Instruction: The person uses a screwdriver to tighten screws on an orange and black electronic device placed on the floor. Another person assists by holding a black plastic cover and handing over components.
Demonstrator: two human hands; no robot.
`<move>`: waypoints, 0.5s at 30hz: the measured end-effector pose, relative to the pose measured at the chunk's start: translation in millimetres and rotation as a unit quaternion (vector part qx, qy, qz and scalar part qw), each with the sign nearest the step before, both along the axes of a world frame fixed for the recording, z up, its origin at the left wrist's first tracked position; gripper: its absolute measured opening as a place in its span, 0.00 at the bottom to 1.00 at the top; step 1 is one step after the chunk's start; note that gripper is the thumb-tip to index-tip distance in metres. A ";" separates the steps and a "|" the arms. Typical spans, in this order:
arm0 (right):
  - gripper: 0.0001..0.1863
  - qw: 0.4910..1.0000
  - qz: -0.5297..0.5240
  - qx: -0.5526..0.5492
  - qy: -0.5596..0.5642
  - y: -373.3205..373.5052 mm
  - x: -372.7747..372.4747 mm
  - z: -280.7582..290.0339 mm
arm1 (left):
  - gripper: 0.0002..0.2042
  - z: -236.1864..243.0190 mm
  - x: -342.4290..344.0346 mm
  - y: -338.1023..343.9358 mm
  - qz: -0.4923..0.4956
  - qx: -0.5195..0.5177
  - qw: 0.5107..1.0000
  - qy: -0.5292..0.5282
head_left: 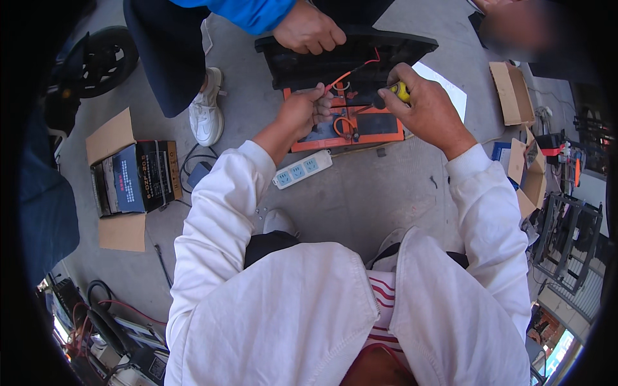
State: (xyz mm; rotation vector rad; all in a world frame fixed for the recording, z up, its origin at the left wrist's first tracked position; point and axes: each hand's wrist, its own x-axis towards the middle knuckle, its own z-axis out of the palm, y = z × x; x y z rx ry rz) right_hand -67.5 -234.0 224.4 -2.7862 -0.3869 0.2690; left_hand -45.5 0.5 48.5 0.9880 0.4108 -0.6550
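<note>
In front of me on the floor, orange-and-black batteries (pixel 381 137) lie beneath a raised black cover (pixel 405 48). My left hand (pixel 302 114) is closed at the left of the batteries, pinching an orange-red wire (pixel 341 78) that runs up to the cover. To the right, my right hand (pixel 425 106) grips a screwdriver by its yellow-and-black handle (pixel 402 92); its shaft slants down-left toward the battery tops. An orange cable loop (pixel 343 119) sits between the batteries. A co-worker's hand (pixel 310 29) in a blue sleeve holds the cover's far edge.
A white power strip (pixel 302 169) lies just nearer than the batteries. Left stands an open carton (pixel 114 233) with dark boxes inside. A co-worker's white shoe (pixel 206 116) is at far left. Cartons (pixel 512 93) and a black metal frame (pixel 566 241) occupy the right.
</note>
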 end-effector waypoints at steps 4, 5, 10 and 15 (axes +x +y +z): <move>0.21 0.976 0.162 0.076 -0.125 -10.0 7.5 -7.1 | 0.16 -20.6 8.8 8.9 -0.039 -0.118 0.989 0.079; 0.20 0.992 0.097 0.047 -0.062 -5.4 6.8 -3.2 | 0.16 -18.2 7.8 7.0 -0.036 -0.088 0.993 0.067; 0.21 0.997 -0.068 0.025 0.030 1.7 1.4 2.0 | 0.14 -3.1 1.8 -7.4 -0.026 0.038 0.998 -0.046; 0.19 0.985 0.094 0.049 -0.135 -12.3 -0.1 -9.8 | 0.13 -21.7 -1.9 -6.3 -0.005 0.175 0.958 -0.229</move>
